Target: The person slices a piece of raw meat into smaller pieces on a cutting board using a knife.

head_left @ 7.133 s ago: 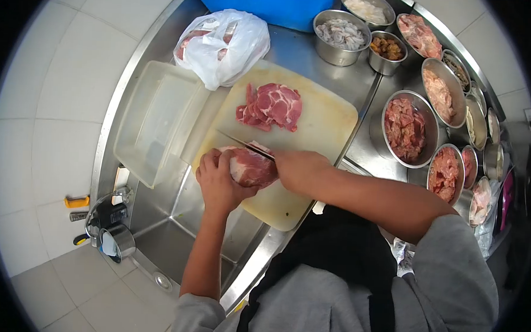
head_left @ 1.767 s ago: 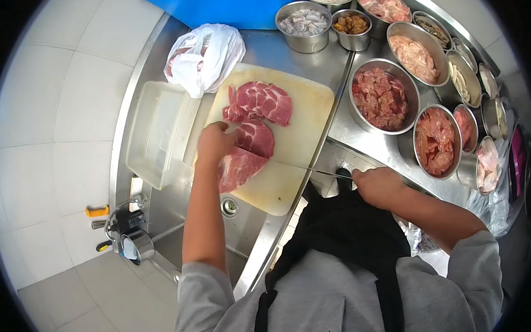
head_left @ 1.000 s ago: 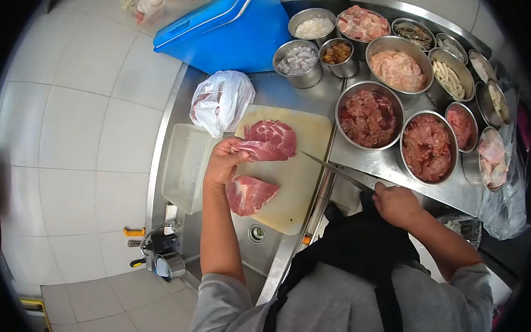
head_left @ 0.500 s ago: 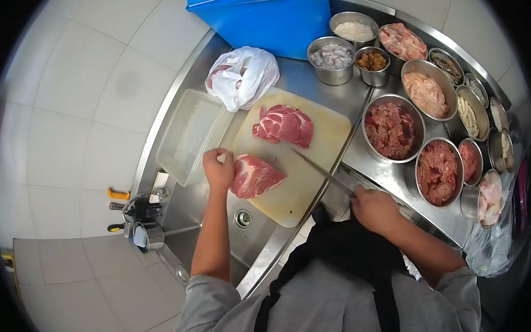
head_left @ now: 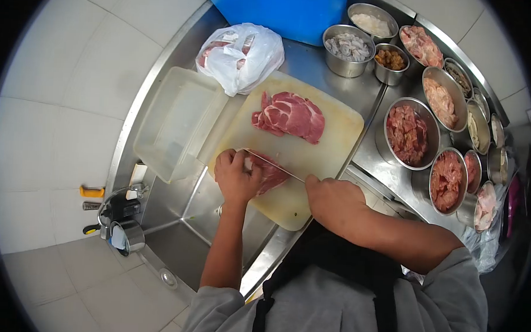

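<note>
My left hand presses on a chunk of raw meat on the near left part of the cutting board, fingers curled over it. In my right hand is a knife, its thin blade lying across the top of the chunk beside my left fingers. Farther up the board is a pile of sliced meat. My left hand partly hides the chunk.
An empty clear plastic tub and a white bag of meat lie left of the board. Behind stands a blue cooler. Metal bowls of meat crowd the right counter. A sink is below the tub.
The knife has moved left from the board's right part onto the chunk. My left hand has come from the chunk's side onto its top. Earlier, a slice was laid on the pile.
</note>
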The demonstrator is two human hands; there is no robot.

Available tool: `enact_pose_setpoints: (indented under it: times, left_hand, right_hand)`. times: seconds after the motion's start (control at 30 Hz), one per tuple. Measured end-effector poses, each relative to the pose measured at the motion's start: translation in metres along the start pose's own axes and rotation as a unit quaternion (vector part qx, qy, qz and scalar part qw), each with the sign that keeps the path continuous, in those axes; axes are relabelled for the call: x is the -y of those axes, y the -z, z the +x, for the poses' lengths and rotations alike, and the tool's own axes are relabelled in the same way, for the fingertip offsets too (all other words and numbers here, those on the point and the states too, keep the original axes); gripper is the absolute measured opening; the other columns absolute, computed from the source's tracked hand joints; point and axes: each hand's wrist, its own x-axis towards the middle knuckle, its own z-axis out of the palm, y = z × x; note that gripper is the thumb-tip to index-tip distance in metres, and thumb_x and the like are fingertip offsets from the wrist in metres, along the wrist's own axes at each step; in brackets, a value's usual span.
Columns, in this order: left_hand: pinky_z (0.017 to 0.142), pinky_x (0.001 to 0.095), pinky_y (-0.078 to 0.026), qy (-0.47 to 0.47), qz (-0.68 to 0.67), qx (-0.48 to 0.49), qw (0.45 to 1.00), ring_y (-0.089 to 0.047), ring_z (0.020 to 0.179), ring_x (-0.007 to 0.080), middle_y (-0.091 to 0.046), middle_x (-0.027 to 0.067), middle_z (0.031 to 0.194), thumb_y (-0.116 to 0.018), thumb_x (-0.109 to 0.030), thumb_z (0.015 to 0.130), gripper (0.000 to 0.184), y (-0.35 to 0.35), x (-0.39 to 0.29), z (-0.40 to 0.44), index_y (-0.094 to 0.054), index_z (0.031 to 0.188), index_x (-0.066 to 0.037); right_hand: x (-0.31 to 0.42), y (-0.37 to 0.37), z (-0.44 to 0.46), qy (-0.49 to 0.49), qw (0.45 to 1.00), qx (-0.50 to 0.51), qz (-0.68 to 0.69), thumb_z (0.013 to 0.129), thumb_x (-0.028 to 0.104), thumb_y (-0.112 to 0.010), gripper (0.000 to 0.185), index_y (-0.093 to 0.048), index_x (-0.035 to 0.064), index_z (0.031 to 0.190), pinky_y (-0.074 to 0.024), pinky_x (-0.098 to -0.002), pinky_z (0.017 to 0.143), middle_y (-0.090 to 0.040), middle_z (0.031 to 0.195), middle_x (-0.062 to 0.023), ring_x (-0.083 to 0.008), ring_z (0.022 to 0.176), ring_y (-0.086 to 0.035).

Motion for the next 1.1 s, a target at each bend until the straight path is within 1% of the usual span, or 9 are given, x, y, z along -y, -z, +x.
enact_pose_setpoints:
  times: [0.37,0.57,0.63,0.67,0.73,0.87,0.97,1.03,1.1]
  left_hand:
    - [0.085,0.0442,-0.049,0.017,-0.009,-0.002,1.0,-0.058,0.099,0.0329,-0.062,0.0122,0.101,-0.07,-0.021,0.065,0.035,-0.002,0.003,0.002,-0.07,0.098,-0.008]
    - [0.088,0.0456,-0.047,-0.034,-0.026,0.044,0.998,-0.057,0.102,0.0343,-0.059,0.0134,0.106,-0.076,-0.023,0.056,0.053,0.011,0.004,0.007,-0.068,0.106,-0.009]
    - [0.089,0.0463,-0.046,-0.066,-0.033,0.056,0.996,-0.056,0.103,0.035,-0.058,0.0141,0.108,-0.077,-0.024,0.053,0.058,0.013,0.003,0.002,-0.066,0.108,-0.009]
    - [0.09,0.0465,-0.045,-0.061,-0.023,0.058,0.996,-0.055,0.104,0.0354,-0.058,0.0146,0.108,-0.078,-0.024,0.051,0.062,0.007,0.006,0.0,-0.065,0.109,-0.008]
    - [0.091,0.0468,-0.044,-0.057,-0.01,0.064,0.996,-0.055,0.105,0.0359,-0.057,0.0151,0.109,-0.079,-0.025,0.049,0.065,0.007,0.008,-0.001,-0.064,0.11,-0.008]
    - [0.093,0.0469,-0.043,-0.038,-0.002,0.075,0.996,-0.054,0.107,0.0351,-0.057,0.0132,0.11,-0.08,-0.027,0.048,0.066,0.003,0.003,-0.004,-0.064,0.108,-0.008]
    - [0.094,0.0474,-0.042,-0.043,-0.015,0.072,0.996,-0.053,0.11,0.035,-0.057,0.012,0.113,-0.081,-0.03,0.047,0.067,-0.001,0.008,-0.004,-0.064,0.108,-0.008]
    - [0.094,0.0473,-0.042,-0.059,-0.027,0.062,0.996,-0.053,0.11,0.0351,-0.057,0.0122,0.114,-0.081,-0.03,0.046,0.067,-0.001,0.011,-0.003,-0.064,0.108,-0.008]
    - [0.094,0.0473,-0.042,-0.026,-0.003,0.08,0.996,-0.053,0.11,0.0354,-0.056,0.0125,0.114,-0.081,-0.031,0.047,0.068,-0.001,0.009,-0.003,-0.064,0.108,-0.008]
  right_hand:
    - [0.021,0.019,0.059,0.007,0.993,0.114,0.005,0.089,0.009,-0.05,0.024,-0.056,-0.0018,0.109,-0.0572,-0.047,0.072,-0.071,0.09,-0.0231,-0.0398,0.085,-0.071]
    - [0.017,0.003,0.091,0.062,0.995,0.082,0.018,0.09,0.01,-0.049,0.025,-0.056,-0.0024,0.111,-0.0567,-0.048,0.074,-0.071,0.094,-0.0207,-0.0389,0.087,-0.071]
    - [0.016,-0.002,0.08,0.095,0.995,0.013,0.034,0.089,0.01,-0.05,0.025,-0.056,-0.0015,0.111,-0.0564,-0.0488,0.075,-0.071,0.094,-0.0219,-0.0396,0.088,-0.07]
    - [0.01,-0.001,0.071,0.091,0.995,0.008,0.038,0.089,0.01,-0.05,0.025,-0.056,-0.0015,0.111,-0.0564,-0.0488,0.075,-0.071,0.094,-0.0219,-0.0396,0.088,-0.07]
    - [0.005,0.02,0.042,-0.004,0.991,0.126,0.043,0.089,0.01,-0.05,0.022,-0.056,-0.0014,0.108,-0.0566,-0.0483,0.074,-0.07,0.095,-0.0234,-0.0391,0.087,-0.071]
    - [-0.003,0.018,0.035,-0.028,0.989,0.133,0.053,0.088,0.01,-0.052,0.022,-0.056,-0.0035,0.105,-0.0571,-0.0463,0.072,-0.071,0.093,-0.0228,-0.0382,0.085,-0.071]
    - [0.005,0.003,0.074,0.02,0.99,0.102,0.09,0.089,0.009,-0.051,0.023,-0.056,-0.0035,0.107,-0.057,-0.0467,0.072,-0.071,0.091,-0.0212,-0.0379,0.085,-0.071]
    - [0.012,-0.008,0.101,0.069,0.99,0.07,0.103,0.089,0.011,-0.056,0.022,-0.061,-0.0015,0.107,-0.0576,-0.044,0.076,-0.072,0.095,-0.0194,-0.0349,0.092,-0.072]
    - [0.013,-0.011,0.11,0.088,0.989,0.064,0.1,0.089,0.011,-0.056,0.021,-0.061,-0.0018,0.105,-0.0576,-0.0437,0.076,-0.072,0.095,-0.0196,-0.035,0.092,-0.072]
